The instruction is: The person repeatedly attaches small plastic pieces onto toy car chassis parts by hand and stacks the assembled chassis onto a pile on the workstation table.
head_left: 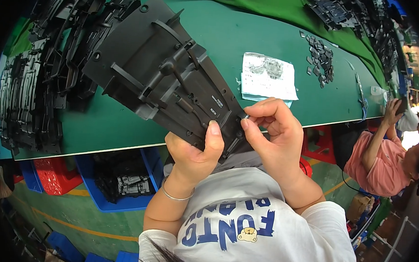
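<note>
A large black moulded plastic panel with ribs, holes and a raised bar tilts over the table's front edge. My left hand grips its narrow near end, thumb on the upper face and the fingers hidden beneath. At the panel's right edge my right hand pinches a small shiny metal clip between thumb and forefinger. The clip touches or nearly touches the panel's edge; which one I cannot tell.
Stacked black plastic panels fill the table's left end. Printed sheets lie on the green table, with small dark pieces farther right. Blue bin holds black parts below. Another person in pink works at right.
</note>
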Action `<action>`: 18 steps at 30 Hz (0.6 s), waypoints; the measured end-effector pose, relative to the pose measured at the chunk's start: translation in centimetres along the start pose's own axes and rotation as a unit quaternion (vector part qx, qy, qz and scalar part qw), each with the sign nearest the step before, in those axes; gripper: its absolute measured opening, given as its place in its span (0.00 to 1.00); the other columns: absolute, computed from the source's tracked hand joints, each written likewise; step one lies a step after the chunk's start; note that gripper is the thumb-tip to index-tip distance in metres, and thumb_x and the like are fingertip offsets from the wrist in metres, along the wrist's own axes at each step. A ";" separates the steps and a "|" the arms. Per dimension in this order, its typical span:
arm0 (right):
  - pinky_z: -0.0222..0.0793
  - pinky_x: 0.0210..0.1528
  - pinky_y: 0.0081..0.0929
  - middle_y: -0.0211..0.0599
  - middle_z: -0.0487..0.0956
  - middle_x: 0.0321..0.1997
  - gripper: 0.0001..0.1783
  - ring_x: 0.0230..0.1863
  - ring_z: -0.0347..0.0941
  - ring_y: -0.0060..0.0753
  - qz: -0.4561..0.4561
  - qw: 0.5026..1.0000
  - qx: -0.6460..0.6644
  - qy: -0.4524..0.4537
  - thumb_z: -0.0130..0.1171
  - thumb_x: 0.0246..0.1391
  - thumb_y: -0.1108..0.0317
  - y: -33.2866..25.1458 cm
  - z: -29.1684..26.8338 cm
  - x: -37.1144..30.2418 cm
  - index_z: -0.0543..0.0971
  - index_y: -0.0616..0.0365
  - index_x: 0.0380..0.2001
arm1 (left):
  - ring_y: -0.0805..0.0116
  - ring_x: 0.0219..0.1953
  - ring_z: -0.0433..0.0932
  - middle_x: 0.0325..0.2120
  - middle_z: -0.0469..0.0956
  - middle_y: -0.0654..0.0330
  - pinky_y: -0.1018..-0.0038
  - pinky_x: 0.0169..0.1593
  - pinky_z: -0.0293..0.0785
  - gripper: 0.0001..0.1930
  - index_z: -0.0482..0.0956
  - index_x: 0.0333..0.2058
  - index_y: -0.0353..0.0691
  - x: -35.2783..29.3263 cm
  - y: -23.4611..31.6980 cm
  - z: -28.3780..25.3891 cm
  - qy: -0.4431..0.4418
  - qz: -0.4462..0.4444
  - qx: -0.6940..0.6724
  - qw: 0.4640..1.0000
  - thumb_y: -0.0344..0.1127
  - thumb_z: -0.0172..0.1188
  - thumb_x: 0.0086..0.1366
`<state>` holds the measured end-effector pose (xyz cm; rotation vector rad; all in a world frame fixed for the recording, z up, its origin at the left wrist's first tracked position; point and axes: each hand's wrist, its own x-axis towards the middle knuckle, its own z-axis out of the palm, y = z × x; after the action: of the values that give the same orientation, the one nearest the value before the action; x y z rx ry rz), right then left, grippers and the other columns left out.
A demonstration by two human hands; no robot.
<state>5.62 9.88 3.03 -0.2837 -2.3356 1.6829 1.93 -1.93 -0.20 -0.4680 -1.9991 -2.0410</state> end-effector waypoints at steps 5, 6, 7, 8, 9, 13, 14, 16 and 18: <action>0.64 0.23 0.14 0.32 0.70 0.20 0.07 0.20 0.68 0.19 0.002 1.000 -0.014 -0.003 0.54 0.36 0.79 -0.2 -0.3 0.1 0.69 0.64 0.23 | 0.67 0.19 0.70 0.18 0.71 0.58 0.78 0.24 0.65 0.04 0.70 0.23 0.32 0.1 0.3 0.2 0.003 -0.008 0.012 1.000 0.26 0.50 0.46; 0.62 0.27 0.13 0.32 0.68 0.23 0.08 0.23 0.66 0.18 0.024 0.999 -0.007 -0.020 0.53 0.36 0.82 -0.4 -0.4 0.1 0.68 0.64 0.25 | 0.67 0.19 0.70 0.18 0.71 0.58 0.78 0.24 0.65 0.04 0.70 0.23 0.32 0.1 0.3 0.2 0.001 -0.006 0.009 1.000 0.26 0.50 0.46; 0.61 0.30 0.12 0.31 0.66 0.26 0.09 0.27 0.64 0.17 0.046 0.998 0.000 -0.036 0.51 0.37 0.84 -0.6 -0.5 0.0 0.68 0.65 0.26 | 0.67 0.19 0.70 0.19 0.71 0.58 0.78 0.24 0.65 0.04 0.70 0.23 0.32 0.1 0.3 0.3 0.006 0.000 0.017 1.000 0.26 0.50 0.46; 0.61 0.30 0.12 0.31 0.66 0.26 0.09 0.27 0.64 0.17 0.045 0.998 0.005 -0.039 0.51 0.37 0.84 -0.6 -0.6 0.1 0.68 0.65 0.26 | 0.66 0.19 0.70 0.19 0.71 0.57 0.78 0.25 0.65 0.05 0.70 0.23 0.32 0.1 0.2 0.5 0.009 0.007 0.022 1.000 0.26 0.50 0.46; 0.61 0.30 0.12 0.31 0.66 0.26 0.09 0.27 0.64 0.17 0.043 0.998 0.009 -0.041 0.51 0.37 0.84 -0.5 -0.6 0.2 0.68 0.65 0.26 | 0.67 0.20 0.70 0.19 0.71 0.57 0.78 0.25 0.65 0.05 0.70 0.24 0.32 0.0 -0.1 0.3 -0.003 0.011 0.037 0.999 0.26 0.50 0.46; 0.63 0.28 0.15 0.29 0.69 0.23 0.13 0.26 0.66 0.17 0.042 0.996 0.067 -0.034 0.55 0.38 0.76 0.5 -2.6 1.0 0.67 0.62 0.31 | 0.71 0.20 0.68 0.19 0.71 0.59 0.79 0.27 0.64 0.05 0.70 0.25 0.31 -0.2 -0.2 0.1 0.017 -0.032 0.006 0.999 0.26 0.48 0.48; 0.63 0.28 0.15 0.30 0.70 0.23 0.10 0.26 0.66 0.18 0.017 1.000 0.024 0.006 0.54 0.39 0.75 1.3 -4.2 1.6 0.68 0.62 0.29 | 0.72 0.21 0.68 0.20 0.71 0.60 0.80 0.27 0.64 0.06 0.69 0.26 0.31 -0.3 -0.1 0.1 0.015 -0.032 -0.004 0.999 0.26 0.48 0.48; 0.62 0.27 0.15 0.30 0.71 0.23 0.04 0.24 0.66 0.18 0.030 0.987 -0.112 0.111 0.51 0.41 0.74 2.5 -7.5 3.2 0.70 0.63 0.24 | 0.72 0.21 0.67 0.20 0.70 0.60 0.80 0.28 0.63 0.06 0.69 0.26 0.30 -0.3 0.0 0.2 0.018 -0.027 -0.012 0.999 0.26 0.47 0.49; 0.62 0.25 0.17 0.32 0.71 0.21 0.06 0.21 0.65 0.20 0.053 0.960 -0.238 0.135 0.53 0.38 0.74 3.8 -10.6 4.7 0.71 0.62 0.24 | 0.73 0.21 0.67 0.20 0.70 0.60 0.81 0.27 0.63 0.05 0.68 0.25 0.31 -0.3 0.0 0.2 0.012 -0.034 -0.011 0.999 0.26 0.47 0.49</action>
<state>4.48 22.06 3.08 -0.6903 -2.5107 1.0126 2.20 -1.74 -0.30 -0.3833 -2.0069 -2.0992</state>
